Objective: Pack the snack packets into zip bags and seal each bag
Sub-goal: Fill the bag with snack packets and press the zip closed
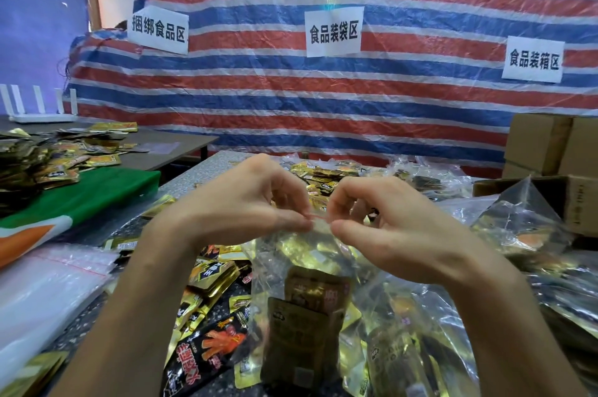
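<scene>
A clear zip bag hangs upright in front of me, with several gold and brown snack packets inside it. My left hand and my right hand pinch the bag's red zip strip at the top, fingertips almost meeting in the middle. Loose gold and black snack packets lie on the table under the bag.
A stack of empty zip bags lies at the left, beside a green and orange cloth. Filled clear bags pile up at the right near cardboard boxes. More packets cover a grey table at far left.
</scene>
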`<state>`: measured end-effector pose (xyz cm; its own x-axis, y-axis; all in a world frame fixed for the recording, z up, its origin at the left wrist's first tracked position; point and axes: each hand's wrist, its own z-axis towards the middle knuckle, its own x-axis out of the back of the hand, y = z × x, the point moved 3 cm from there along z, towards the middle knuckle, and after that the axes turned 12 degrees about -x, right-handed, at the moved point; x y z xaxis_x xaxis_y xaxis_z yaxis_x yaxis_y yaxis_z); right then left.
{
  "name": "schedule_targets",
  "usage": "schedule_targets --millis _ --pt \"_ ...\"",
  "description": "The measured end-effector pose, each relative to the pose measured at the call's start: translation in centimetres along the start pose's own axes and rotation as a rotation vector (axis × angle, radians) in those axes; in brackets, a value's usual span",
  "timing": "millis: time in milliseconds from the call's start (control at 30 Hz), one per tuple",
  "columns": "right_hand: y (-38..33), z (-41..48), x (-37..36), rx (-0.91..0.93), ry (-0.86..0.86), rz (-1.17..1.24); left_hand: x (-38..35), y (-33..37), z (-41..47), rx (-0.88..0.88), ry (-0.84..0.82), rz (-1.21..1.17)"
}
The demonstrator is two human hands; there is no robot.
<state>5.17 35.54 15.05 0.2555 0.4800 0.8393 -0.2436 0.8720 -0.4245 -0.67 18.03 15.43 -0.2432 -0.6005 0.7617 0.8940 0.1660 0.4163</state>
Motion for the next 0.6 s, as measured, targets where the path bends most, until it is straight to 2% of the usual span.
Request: schedule_targets --millis 133,400,600 --pt "-0.63 -0.05 -0.15 0.051 -0.02 -0.006 -0.33 0.16 0.25 -0.033 -0.004 0.007" --pt "-0.42 -0.15 -0.11 -0.017 -0.002 -0.045 -0.17 -0.04 0.35 -0.067 0.04 -0.019" --pt "-0.59 -0.19 0.2 0.009 0.012 -0.056 -0.62 0.18 0.6 -0.05 0.044 -0.038"
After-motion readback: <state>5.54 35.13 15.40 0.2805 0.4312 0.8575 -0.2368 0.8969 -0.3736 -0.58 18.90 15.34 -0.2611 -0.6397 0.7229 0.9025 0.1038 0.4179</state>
